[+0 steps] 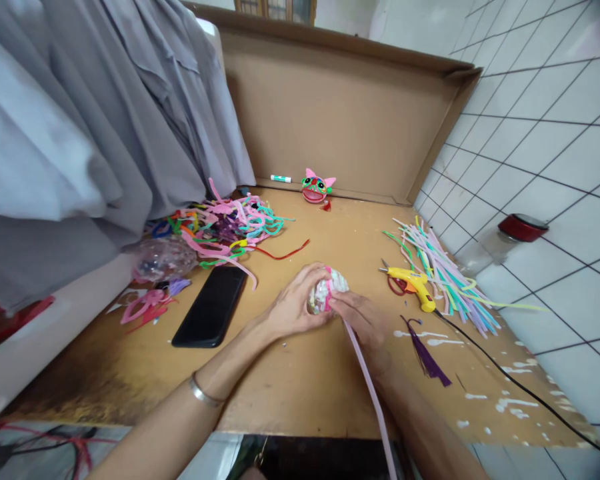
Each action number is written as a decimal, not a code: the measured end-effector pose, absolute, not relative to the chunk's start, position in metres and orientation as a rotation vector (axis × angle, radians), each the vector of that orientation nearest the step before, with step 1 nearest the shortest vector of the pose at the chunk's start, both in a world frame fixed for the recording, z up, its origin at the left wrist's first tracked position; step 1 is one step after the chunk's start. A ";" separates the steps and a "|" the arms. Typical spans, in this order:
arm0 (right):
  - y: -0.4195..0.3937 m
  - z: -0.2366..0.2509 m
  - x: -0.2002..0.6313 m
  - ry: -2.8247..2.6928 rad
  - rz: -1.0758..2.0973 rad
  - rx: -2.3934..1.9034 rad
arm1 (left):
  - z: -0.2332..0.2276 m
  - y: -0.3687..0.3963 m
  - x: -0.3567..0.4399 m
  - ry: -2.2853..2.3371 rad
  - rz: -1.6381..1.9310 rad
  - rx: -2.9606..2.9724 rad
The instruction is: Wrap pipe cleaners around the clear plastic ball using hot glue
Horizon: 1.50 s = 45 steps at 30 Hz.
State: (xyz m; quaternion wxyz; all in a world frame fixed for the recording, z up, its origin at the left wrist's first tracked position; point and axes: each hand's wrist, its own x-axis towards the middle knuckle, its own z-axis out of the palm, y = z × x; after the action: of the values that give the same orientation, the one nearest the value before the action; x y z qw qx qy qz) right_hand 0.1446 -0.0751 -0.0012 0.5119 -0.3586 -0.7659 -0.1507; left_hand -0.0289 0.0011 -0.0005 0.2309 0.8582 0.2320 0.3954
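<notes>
My left hand (pixel 297 300) is wrapped round a small rounded craft piece (pixel 337 279), partly clear and partly covered in white fuzzy rows, with a bright pink stripe. On its right side, the fingers of my right hand (pixel 363 323) press against the piece, closed on a pale pink pipe cleaner (pixel 367 377). Its long tail hangs down past my right forearm to the lower edge of the view. The fingertips of my right hand partly hide where the strand meets the piece.
A yellow glue gun (pixel 415 283) with a black cord lies right, beside pipe cleaners (pixel 445 273) and a purple tassel (pixel 427 353). Left are a black phone (pixel 210 307) and a tangled pipe-cleaner heap (pixel 230 223). Behind sit a finished animal face (pixel 316 188), a glue stick (pixel 281 179) and cardboard (pixel 330 107).
</notes>
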 end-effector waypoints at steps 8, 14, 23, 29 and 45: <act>-0.076 0.002 0.145 -1.870 -0.364 -0.877 | -0.001 -0.001 -0.029 0.681 1.058 2.372; -0.076 0.006 0.145 -1.881 -0.392 -0.874 | -0.003 -0.001 -0.029 0.689 1.078 2.367; -0.075 0.003 0.142 -1.846 -0.384 -0.871 | -0.002 -0.001 -0.028 0.667 1.104 2.366; -0.073 -0.004 0.142 -1.831 -0.365 -0.884 | -0.004 0.001 -0.027 0.655 1.124 2.358; -0.074 -0.005 0.140 -1.795 -0.346 -0.909 | -0.004 -0.002 -0.026 0.673 1.135 2.387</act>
State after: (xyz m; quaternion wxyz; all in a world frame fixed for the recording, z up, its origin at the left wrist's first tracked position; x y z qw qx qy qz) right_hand 0.1403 -0.0738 -0.0049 0.5225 -0.3796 -0.7497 -0.1444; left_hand -0.0257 -0.0020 -0.0045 0.2057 0.8565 0.2416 0.4071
